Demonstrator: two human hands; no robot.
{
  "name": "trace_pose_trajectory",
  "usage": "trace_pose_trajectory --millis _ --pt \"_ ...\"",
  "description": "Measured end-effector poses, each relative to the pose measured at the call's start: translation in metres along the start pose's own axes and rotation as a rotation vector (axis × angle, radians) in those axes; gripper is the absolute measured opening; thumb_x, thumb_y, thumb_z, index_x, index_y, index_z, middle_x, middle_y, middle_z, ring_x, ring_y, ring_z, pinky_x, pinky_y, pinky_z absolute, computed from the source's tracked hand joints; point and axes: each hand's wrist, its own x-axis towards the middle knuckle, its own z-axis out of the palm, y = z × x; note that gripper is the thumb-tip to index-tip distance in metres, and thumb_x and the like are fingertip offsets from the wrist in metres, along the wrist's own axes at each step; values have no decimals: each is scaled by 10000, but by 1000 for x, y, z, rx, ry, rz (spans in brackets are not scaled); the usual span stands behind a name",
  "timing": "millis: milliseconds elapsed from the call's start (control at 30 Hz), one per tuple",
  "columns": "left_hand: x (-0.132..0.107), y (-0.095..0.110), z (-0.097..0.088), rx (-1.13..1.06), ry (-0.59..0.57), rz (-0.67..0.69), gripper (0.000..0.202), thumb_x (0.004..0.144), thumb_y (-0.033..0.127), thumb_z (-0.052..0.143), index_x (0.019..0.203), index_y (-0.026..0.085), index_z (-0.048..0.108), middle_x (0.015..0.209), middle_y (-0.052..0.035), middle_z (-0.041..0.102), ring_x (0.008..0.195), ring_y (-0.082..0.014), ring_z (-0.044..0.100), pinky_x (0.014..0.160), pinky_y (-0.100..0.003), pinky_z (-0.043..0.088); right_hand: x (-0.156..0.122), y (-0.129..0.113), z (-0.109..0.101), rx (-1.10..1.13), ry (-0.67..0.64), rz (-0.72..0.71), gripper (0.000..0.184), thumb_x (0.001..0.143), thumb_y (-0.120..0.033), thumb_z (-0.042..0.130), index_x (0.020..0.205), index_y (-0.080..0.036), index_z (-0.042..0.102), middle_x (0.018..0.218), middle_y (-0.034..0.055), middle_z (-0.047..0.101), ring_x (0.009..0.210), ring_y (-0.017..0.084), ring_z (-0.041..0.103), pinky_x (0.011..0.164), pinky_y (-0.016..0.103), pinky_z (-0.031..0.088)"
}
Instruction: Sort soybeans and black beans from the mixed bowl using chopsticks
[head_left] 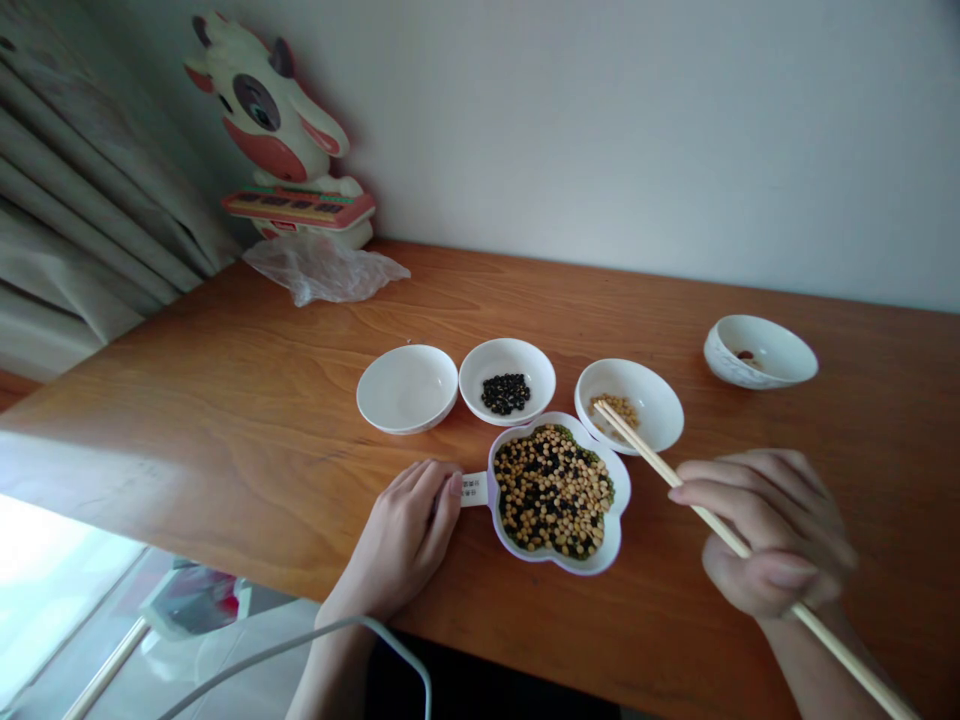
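The left hand (409, 525) grips the handle (474, 489) of a white, purple-rimmed, flower-shaped dish (616, 527), where most mixed beans (551, 490) seem left to separate. Behind, black beans (505, 394) and yellow beans (622, 408) look partly sorted into round white bowls (664, 412), the right hand (776, 525) clamped on pale wooden chopsticks (651, 456). Grey curtain (82, 210) and pale wall (600, 130) flank the brown wooden desk (262, 450).

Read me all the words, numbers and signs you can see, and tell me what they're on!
White handle of the flower-shaped dish, next to the left hand: small dark characters, too small and blurred to read.
Red label on the cow toy: pale lettering, too blurred to read.
I can't make out any other writing.
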Motion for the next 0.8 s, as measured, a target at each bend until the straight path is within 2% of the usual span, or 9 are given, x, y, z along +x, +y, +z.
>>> trace_pose_trajectory --millis 167,400,567,700,800 --pt "0 -1 1 -2 5 3 267 1119 312 401 874 243 481 858 -25 628 789 -206 613 754 -333 445 6 -1 -4 -93 -9 37 627 1098 -451 173 863 -234 712 758 95 759 674 262 672 623 433 401" --pt "0 -1 0 2 8 -3 258 1114 298 417 873 241 489 855 -20 630 786 -199 609 742 -326 438 8 -5 -4 -52 -9 127 664 1097 -527 170 871 -234 722 781 92 752 692 241 663 645 427 405" --pt "1 0 0 1 -1 -7 267 1117 310 409 870 241 482 855 -23 625 790 -204 601 749 -329 438 9 -20 5 197 41 218 646 1093 -552 192 871 -244 715 783 78 735 702 237 663 659 428 440" --pt "1 0 0 -5 -6 -12 280 1124 322 397 868 239 474 856 -19 612 795 -200 593 770 -329 434 6 -40 17 491 -62 385 649 1089 -559 183 864 -238 700 822 63 743 739 228 669 712 431 447" --pt "0 0 0 -10 -6 -11 280 1125 321 397 870 237 475 856 -16 606 794 -195 590 772 -327 428 5 -52 25 625 -140 446 652 1082 -579 173 856 -236 679 818 48 723 750 218 651 737 426 426"
